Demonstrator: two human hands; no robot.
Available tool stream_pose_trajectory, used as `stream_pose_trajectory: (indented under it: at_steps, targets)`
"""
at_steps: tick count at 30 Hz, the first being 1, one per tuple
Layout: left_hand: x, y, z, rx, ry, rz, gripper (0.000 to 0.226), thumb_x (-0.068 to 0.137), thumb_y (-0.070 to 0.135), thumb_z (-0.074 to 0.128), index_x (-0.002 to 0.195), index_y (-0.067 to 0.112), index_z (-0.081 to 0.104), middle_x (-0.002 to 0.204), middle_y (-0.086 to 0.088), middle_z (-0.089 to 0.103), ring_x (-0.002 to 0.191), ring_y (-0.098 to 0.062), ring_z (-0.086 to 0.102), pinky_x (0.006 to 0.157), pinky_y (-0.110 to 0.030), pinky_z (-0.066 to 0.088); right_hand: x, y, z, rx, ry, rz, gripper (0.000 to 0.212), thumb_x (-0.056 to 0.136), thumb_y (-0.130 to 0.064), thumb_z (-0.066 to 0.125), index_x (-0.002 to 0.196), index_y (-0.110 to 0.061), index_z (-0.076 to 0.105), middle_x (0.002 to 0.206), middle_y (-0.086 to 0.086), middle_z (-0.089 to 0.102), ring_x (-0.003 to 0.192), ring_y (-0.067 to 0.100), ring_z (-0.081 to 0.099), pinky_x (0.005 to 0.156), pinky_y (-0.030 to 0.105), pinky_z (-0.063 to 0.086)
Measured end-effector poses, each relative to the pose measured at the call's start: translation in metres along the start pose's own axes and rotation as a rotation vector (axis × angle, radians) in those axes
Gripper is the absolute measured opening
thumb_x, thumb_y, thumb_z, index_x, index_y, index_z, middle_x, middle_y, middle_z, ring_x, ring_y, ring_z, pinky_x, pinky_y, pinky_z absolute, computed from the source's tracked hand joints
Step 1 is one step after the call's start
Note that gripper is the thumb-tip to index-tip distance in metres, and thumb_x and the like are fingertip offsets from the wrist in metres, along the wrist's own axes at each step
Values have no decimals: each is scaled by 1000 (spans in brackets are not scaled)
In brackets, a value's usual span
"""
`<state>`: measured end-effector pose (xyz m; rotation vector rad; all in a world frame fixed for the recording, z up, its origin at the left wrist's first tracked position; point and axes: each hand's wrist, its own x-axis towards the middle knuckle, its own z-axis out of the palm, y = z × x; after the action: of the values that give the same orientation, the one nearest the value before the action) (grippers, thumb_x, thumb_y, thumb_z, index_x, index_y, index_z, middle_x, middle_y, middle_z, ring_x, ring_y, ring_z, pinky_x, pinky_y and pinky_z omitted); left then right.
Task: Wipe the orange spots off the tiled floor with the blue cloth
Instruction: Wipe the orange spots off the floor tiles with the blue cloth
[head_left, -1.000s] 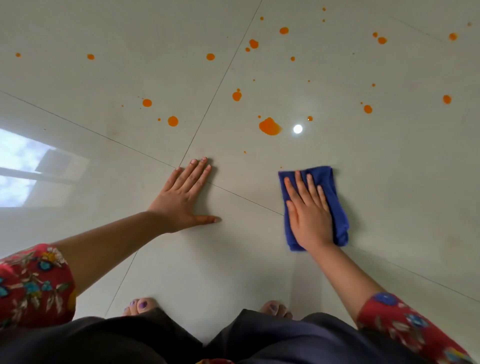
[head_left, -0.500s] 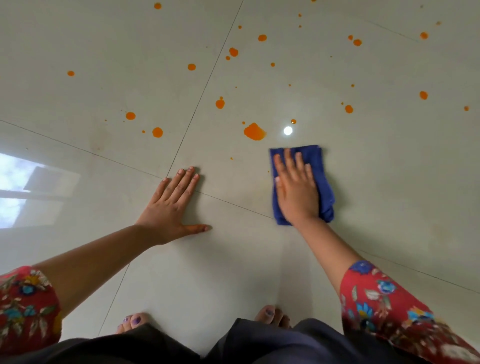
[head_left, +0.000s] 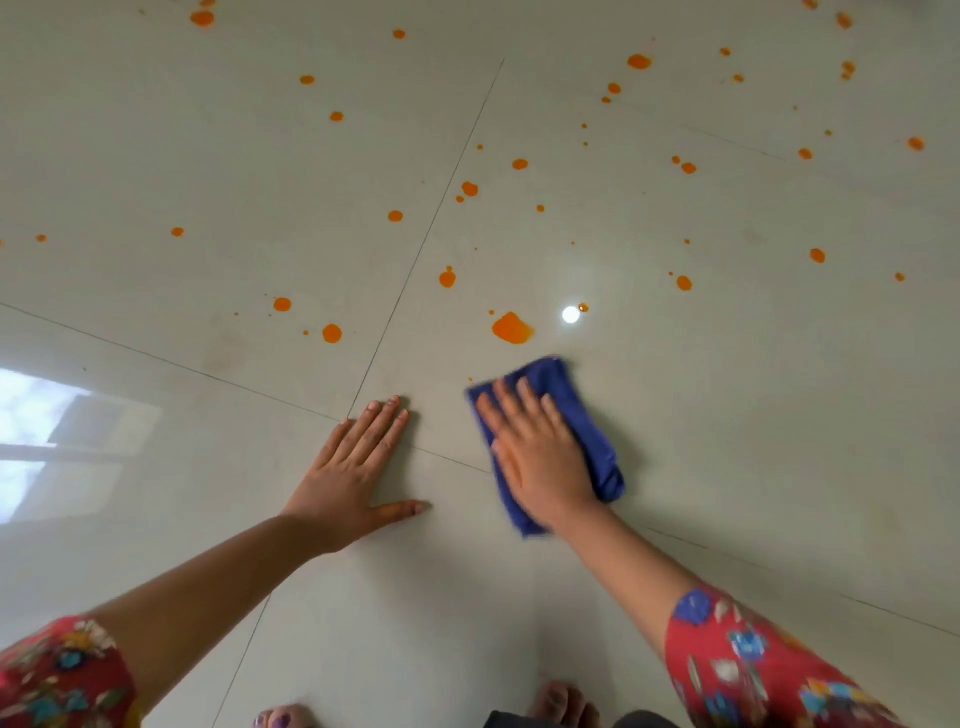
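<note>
A: Blue cloth (head_left: 592, 441), folded to a pad, is noted flat on the tiled floor (head_left: 727, 415), just short of the large blot (head_left: 512, 328). It is pressed down by the right hand (head_left: 535, 452): palm flat, fingers straight and slightly spread, nothing gripped.

B: Change since a second ago?

A: The cloth has been pushed forward, then swung left and tilted. Its edges are blurred, so a stroke is judged to be under way. The blot is not yet touched, and a tiny speck (head_left: 470, 380) beside the cloth's near corner is not yet wiped. The floor nearer than the cloth is seen free of spots.

B: So the task is barely started?

A: Early, it is judged. Nearly all of the orange spots (head_left: 447, 278) lie beyond the cloth.

B: Counts?

A: One cloth. Two hands. One large blot, about a dozen medium drops, the rest specks; some forty-odd in all, though the far ones are too small for an exact count.

B: The other hand?

A: The left hand (head_left: 348, 478) is laid open on the floor as a brace, thumb out, across the grout lines (head_left: 415, 447). Two feet (head_left: 283, 719) and two floral sleeves (head_left: 769, 670) are recorded at the lower edge.
</note>
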<state>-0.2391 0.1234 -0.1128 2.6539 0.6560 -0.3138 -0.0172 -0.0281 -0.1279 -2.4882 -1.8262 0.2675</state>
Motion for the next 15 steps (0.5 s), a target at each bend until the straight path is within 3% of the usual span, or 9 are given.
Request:
stream_pose_trajectory:
  at_steps: [3, 7, 10, 12, 15]
  targets:
    - [-3, -6, -1, -14, 26, -41, 99, 81, 85, 21, 154, 24, -7, 161, 8, -12, 148, -11, -13, 119, -34, -4, -51, 10, 1, -4, -83, -199, 55, 101, -35, 29, 154, -30, 17, 161, -6, 16, 149, 20, 15, 120, 38, 12]
    - [-15, -20, -3, -29, 48, -118, 98, 80, 83, 24, 153, 26, -11, 160, 10, -16, 146, -9, -17, 118, -31, -11, -27, 55, -5, 4, 13, 134, 52, 101, -35, 25, 153, -28, 23, 160, -4, 21, 147, 22, 23, 118, 39, 16]
    - [-19, -30, -8, -63, 57, -191, 99, 79, 83, 22, 150, 27, -18, 158, 12, -24, 144, -7, -24, 117, -29, -15, 28, 16, -5, 49, 69, 211, 53, 98, -34, 28, 149, -22, 36, 156, 2, 33, 143, 27, 32, 115, 43, 25]
    - [-19, -37, -11, -118, 84, -273, 101, 76, 83, 22, 148, 29, -23, 155, 13, -29, 142, -6, -28, 117, -29, -17, 33, -21, 4, 43, 64, 24, 53, 98, -34, 30, 150, -24, 32, 157, 1, 31, 144, 27, 29, 114, 45, 29]
    - [-19, -51, -18, -148, 106, -348, 102, 74, 84, 21, 147, 29, -25, 154, 12, -33, 142, -7, -29, 118, -34, -12, -5, -30, 8, -19, -72, -300, 55, 101, -37, 30, 154, -31, 17, 162, -5, 17, 149, 20, 15, 118, 39, 14]
